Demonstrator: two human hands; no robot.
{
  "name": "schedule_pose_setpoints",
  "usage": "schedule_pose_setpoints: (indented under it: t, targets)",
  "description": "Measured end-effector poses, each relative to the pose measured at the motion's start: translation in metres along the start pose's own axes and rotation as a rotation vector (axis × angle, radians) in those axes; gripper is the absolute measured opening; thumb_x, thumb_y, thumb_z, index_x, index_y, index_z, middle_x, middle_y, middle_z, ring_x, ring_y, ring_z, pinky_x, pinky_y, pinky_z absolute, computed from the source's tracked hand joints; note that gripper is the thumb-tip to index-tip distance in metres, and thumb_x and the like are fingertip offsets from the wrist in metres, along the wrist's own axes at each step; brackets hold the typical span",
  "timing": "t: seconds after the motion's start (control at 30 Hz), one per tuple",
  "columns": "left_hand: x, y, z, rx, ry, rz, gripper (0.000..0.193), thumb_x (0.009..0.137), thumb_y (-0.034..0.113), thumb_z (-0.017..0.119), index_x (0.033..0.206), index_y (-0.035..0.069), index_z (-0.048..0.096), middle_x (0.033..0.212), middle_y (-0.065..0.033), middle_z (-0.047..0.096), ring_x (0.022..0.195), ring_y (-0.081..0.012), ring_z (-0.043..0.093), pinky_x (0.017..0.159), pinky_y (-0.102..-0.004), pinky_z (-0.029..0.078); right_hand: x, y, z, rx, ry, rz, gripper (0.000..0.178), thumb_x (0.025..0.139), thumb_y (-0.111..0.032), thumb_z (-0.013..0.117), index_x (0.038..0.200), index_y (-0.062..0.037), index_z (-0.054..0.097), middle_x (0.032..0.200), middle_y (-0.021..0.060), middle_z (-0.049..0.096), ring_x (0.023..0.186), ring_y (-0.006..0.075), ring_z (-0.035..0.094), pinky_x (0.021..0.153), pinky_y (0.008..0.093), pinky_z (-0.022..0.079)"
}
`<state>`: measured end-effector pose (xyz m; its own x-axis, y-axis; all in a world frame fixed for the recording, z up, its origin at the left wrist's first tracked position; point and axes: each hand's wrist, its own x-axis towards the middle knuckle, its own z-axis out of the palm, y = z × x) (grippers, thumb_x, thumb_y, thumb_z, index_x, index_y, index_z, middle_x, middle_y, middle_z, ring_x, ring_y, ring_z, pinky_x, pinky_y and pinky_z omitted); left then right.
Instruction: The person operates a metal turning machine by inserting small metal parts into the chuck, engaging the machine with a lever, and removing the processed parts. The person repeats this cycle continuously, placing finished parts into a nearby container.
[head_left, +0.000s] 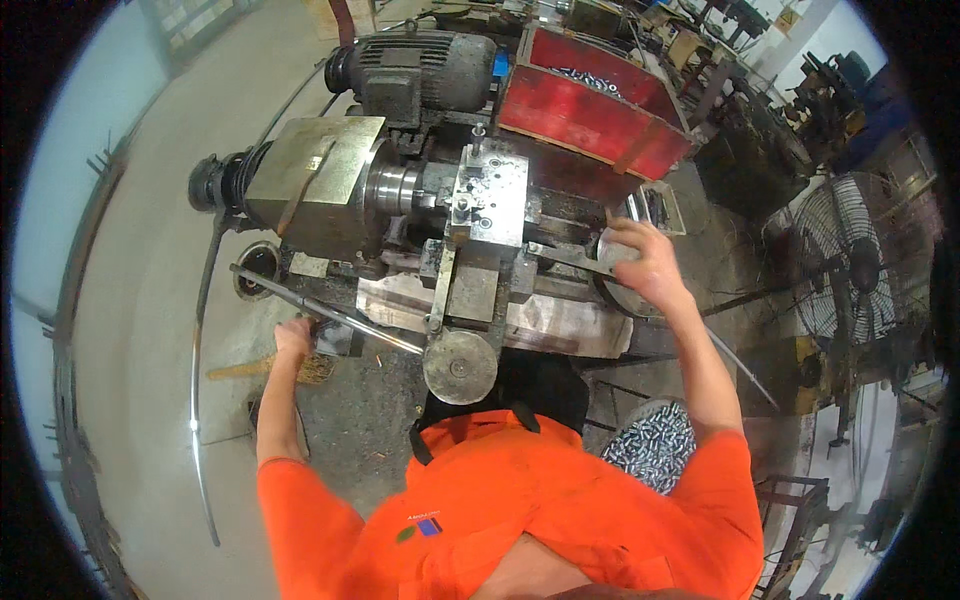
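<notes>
A small metal lathe stands in front of me. My right hand (648, 262) reaches to its right side, fingers curled over a round metal handwheel (612, 246) beside a flat metal bar (568, 258). Low on the left, my left hand (293, 336) is closed next to a dark block-like part (338, 338); what its fingers hold is hidden. A long metal lever (330, 316) slants above that hand, apart from it, and meets a round metal disc (459, 368) near my waist. The tool block (492, 197) sits right of the spindle chuck (393, 188).
An electric motor (425, 72) and a red bin (575, 113) of small metal parts stand behind the lathe. A container of shiny parts (652, 447) sits by my right side. A fan (846, 258) stands farther right. A broom (240, 370) lies left.
</notes>
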<state>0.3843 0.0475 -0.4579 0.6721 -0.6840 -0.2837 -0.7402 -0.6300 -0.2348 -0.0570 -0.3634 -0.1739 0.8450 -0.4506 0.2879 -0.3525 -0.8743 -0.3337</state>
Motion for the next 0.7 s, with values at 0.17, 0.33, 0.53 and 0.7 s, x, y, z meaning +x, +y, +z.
schedule_pose_setpoints:
  t: [0.17, 0.33, 0.53, 0.7]
  targets:
    - [-0.024, -0.005, -0.013, -0.285, 0.163, -0.128, 0.028, 0.073, 0.033, 0.070, 0.097, 0.019, 0.066, 0.087, -0.0075, 0.065, 0.082, -0.0290, 0.063, 0.068, -0.0407, 0.050, -0.133, 0.117, -0.007, -0.059, 0.086, 0.596, 0.051, 0.059, -0.011, 0.063, 0.110, -0.0058, 0.063, 0.114, 0.0151, 0.061, 0.107, 0.0331, 0.056, 0.092, 0.0381, 0.044]
    - [-0.043, -0.035, -0.073, -0.966, 0.243, -0.222, 0.037, 0.083, 0.032, 0.064, 0.105, 0.003, 0.063, 0.080, -0.0161, 0.066, 0.065, -0.0231, 0.065, 0.053, -0.0333, 0.051, -0.291, 0.233, -0.011, -0.519, -0.107, 0.892, 0.056, 0.064, -0.013, 0.060, 0.120, -0.0070, 0.056, 0.109, 0.0195, 0.061, 0.103, 0.0349, 0.057, 0.090, 0.0394, 0.045]
    - [-0.047, -0.006, -0.138, -1.573, 0.323, -0.441, 0.059, 0.087, 0.048, 0.054, 0.110, -0.006, 0.056, 0.073, -0.0204, 0.066, 0.050, -0.0237, 0.063, 0.047, -0.0292, 0.051, -0.323, 0.246, 0.006, -0.637, -0.157, 1.071, 0.050, 0.064, -0.023, 0.064, 0.112, -0.0083, 0.058, 0.089, 0.0175, 0.065, 0.085, 0.0378, 0.061, 0.076, 0.0462, 0.050]
    - [-0.026, 0.023, -0.119, -1.650, 0.450, -0.458, 0.042, 0.086, 0.034, 0.056, 0.103, -0.004, 0.054, 0.071, -0.0194, 0.064, 0.050, -0.0243, 0.061, 0.047, -0.0304, 0.051, -0.360, 0.123, 0.041, -0.419, -0.125, 0.989, 0.038, 0.058, -0.023, 0.067, 0.090, -0.0048, 0.060, 0.080, 0.0198, 0.063, 0.077, 0.0392, 0.062, 0.066, 0.0489, 0.050]
